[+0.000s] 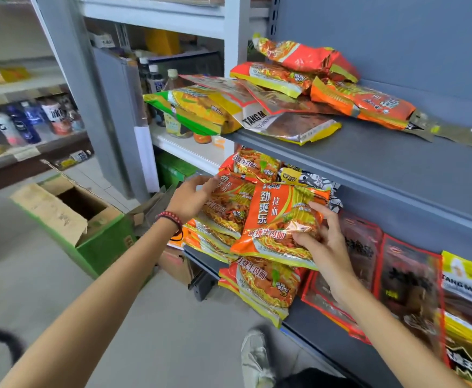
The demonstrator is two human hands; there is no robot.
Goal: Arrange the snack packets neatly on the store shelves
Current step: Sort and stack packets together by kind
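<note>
My right hand point(323, 242) grips an orange noodle packet point(277, 219) by its lower right side, in front of the lower grey shelf point(313, 329). My left hand point(191, 198), with a red bead bracelet on the wrist, holds the left edge of a second orange packet point(226, 208) just behind it. More orange packets are stacked under them point(263, 287) and behind them point(253, 163). The upper grey shelf point(369, 155) carries a loose heap: a green packet point(190, 113), a brown TANG packet point(291, 124) and several orange ones point(363, 105).
Dark red packets point(408, 292) and yellow TANG packets point(470, 298) stand on the lower shelf to the right. An open green cardboard box point(78, 214) sits on the floor at left. Bottles point(156, 79) fill white shelves behind. My shoe point(256, 357) is near the shelf base.
</note>
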